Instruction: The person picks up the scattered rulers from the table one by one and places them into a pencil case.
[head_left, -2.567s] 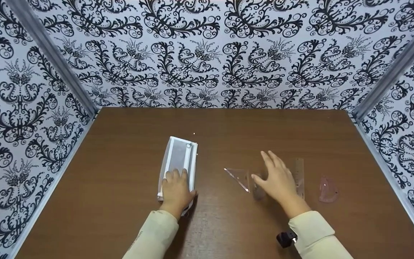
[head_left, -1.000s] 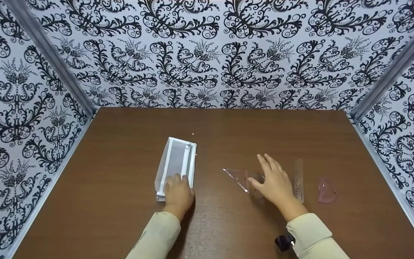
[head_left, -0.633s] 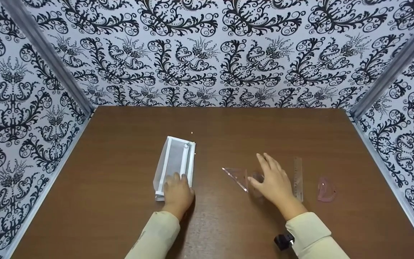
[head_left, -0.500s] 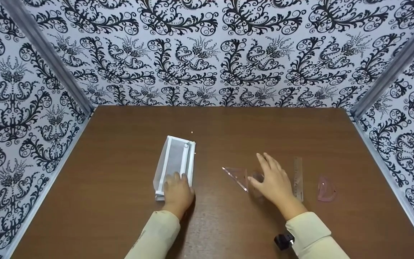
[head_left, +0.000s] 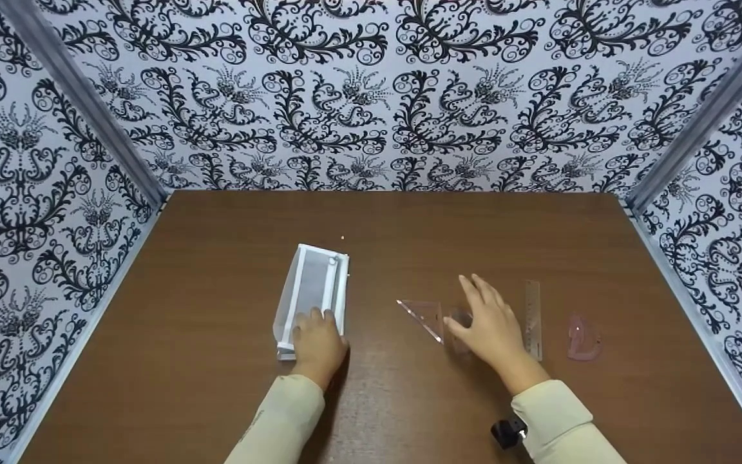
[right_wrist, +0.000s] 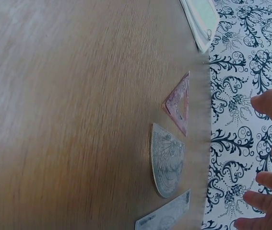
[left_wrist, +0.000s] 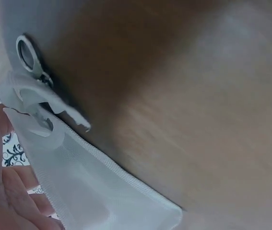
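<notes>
A white mesh zip pencil case [head_left: 312,277] lies lengthwise on the brown table, left of the middle. My left hand [head_left: 318,341] holds its near end, fingers over the top and thumb along the right edge. In the left wrist view a metal zip pull [left_wrist: 29,52] stands out at that end, beside a loose white flap. My right hand [head_left: 492,325] hovers with spread fingers over a clear protractor [right_wrist: 167,158], holding nothing. Left of it lies a pink set square [head_left: 424,316]. A clear ruler [head_left: 532,319] lies just to its right.
A pink protractor [head_left: 583,340] lies farther right, beyond the ruler. A black device [head_left: 508,433] sticks out from the right sleeve. Patterned walls [head_left: 371,96] close off the table's back and both sides. Tiny white specks lie near the case's far end.
My left hand has drawn slightly toward me on the pencil case, whose left side now bulges out more. My right hand lowered a little, then stayed nearly still. The head view drifted slightly.
</notes>
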A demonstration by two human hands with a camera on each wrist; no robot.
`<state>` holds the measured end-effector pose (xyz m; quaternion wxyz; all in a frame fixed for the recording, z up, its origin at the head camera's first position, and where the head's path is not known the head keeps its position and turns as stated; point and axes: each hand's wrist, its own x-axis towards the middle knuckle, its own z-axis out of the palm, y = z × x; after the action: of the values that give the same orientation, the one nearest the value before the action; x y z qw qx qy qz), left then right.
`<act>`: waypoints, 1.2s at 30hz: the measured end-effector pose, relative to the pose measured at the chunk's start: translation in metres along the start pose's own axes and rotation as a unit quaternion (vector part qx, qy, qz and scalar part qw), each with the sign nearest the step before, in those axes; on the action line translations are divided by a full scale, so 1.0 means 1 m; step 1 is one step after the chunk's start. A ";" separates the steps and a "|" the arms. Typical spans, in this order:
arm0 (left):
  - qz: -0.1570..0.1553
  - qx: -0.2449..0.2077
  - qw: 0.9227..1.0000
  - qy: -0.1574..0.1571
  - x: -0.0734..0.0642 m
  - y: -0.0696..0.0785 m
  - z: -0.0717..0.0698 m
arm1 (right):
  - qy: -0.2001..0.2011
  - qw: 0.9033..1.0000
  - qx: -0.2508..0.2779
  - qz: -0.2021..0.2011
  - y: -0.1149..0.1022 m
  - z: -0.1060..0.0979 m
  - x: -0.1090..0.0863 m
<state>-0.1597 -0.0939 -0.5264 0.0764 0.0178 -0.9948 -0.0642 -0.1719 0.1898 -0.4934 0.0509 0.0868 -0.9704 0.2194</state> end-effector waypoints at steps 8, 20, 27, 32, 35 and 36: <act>-0.036 -0.037 0.997 -0.052 0.009 0.001 -0.001 | -0.003 1.000 0.004 0.003 -0.001 0.002 0.000; -0.053 -0.047 0.997 -0.026 0.015 0.003 0.002 | -0.021 1.000 0.003 -0.010 -0.005 0.005 0.000; -0.067 -0.064 0.994 -0.050 0.019 0.000 0.003 | -0.031 0.999 0.011 -0.017 -0.010 0.010 0.000; -0.057 -0.072 0.995 -0.047 0.019 -0.002 0.001 | -0.035 0.999 0.013 -0.015 -0.009 0.012 0.000; -0.050 -0.076 0.995 -0.044 0.019 -0.003 -0.002 | -0.035 0.999 0.010 -0.012 -0.009 0.013 0.000; -0.049 -0.077 0.995 -0.045 0.018 -0.003 -0.003 | -0.035 0.999 0.009 -0.013 -0.009 0.013 0.001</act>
<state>-0.1773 -0.0981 -0.5211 0.0295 0.0574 -0.9874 -0.1447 -0.1715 0.1760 -0.5008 0.0193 0.1076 -0.9683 0.2247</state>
